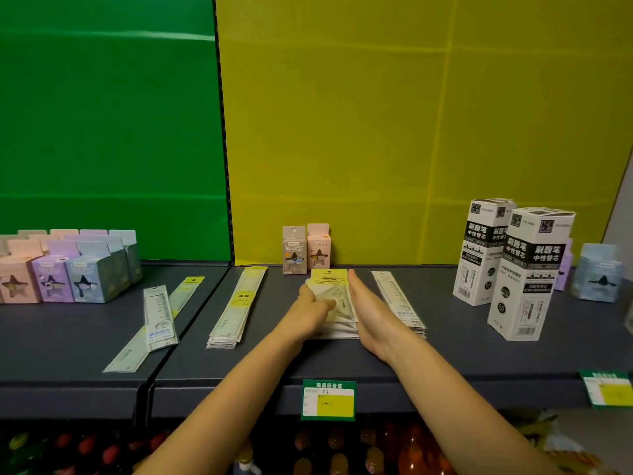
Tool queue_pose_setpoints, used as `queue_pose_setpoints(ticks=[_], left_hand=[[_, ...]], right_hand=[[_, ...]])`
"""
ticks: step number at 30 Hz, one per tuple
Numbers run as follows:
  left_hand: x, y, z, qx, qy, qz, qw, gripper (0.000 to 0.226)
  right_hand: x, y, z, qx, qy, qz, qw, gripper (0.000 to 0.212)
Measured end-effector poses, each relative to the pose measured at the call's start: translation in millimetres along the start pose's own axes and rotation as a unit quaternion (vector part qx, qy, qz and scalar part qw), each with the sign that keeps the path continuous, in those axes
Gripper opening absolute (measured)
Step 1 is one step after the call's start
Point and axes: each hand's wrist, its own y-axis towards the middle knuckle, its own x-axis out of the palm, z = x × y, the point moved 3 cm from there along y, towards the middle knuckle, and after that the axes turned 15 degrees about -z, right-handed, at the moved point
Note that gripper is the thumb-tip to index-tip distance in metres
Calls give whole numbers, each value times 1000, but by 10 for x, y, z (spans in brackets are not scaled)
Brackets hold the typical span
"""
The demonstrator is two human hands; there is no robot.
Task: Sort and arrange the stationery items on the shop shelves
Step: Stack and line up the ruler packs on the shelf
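Observation:
A stack of flat, pale packets with yellow headers (329, 279) lies in the middle of the dark grey shelf (445, 354). My left hand (313, 308) rests on the stack's left side, fingers curled over the top packet. My right hand (371, 311) presses flat against the stack's right edge, fingers straight and together. Both hands squeeze the pile between them. A stack of long ruler packets (236, 305) lies to the left, another stack of ruler packets (399, 303) lies just right of my right hand.
Two loose ruler packets (159, 317) lie crossed on the left shelf section beside rows of pastel star boxes (68, 269). Two small star boxes (306, 248) stand at the back. Two tall white refill boxes (513, 265) stand right, a blue box (597, 275) beyond. Price tags (329, 399) hang on the shelf's front edge.

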Motion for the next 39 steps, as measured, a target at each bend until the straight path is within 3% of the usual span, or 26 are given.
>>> queue_pose_setpoints(ticks=[5,11,14,22,27,33,35,36,39], left_hand=[[-133,90,40,-21,-33,4,999,52],[-244,415,79,-27,-44,7,999,59],[-257,598,18,-17,-37,3,999,76],[-252,343,-16,-13,-162,-20,986,65],[-108,75,-31,9,-143,-25,989,54],[-43,-78,40,10,-122,-46,991,58],[-85,-179,73,34,-91,-43,994,54],[-128,-259,97,44,-57,-29,997,50],[-398,-552,181,114,31,57,991,30]], right_hand=[[-99,54,-93,21,-3,13,1000,45],[-155,264,-179,26,-67,59,996,72],[-78,245,-245,49,-86,79,992,69],[101,-199,-325,13,12,60,998,56],[166,-314,-266,0,2,45,999,55],[174,-281,-151,9,-60,14,998,50],[154,-237,-142,12,-104,7,994,65],[141,-235,-170,4,-149,27,988,69],[193,-219,-389,-87,-327,68,939,54]])
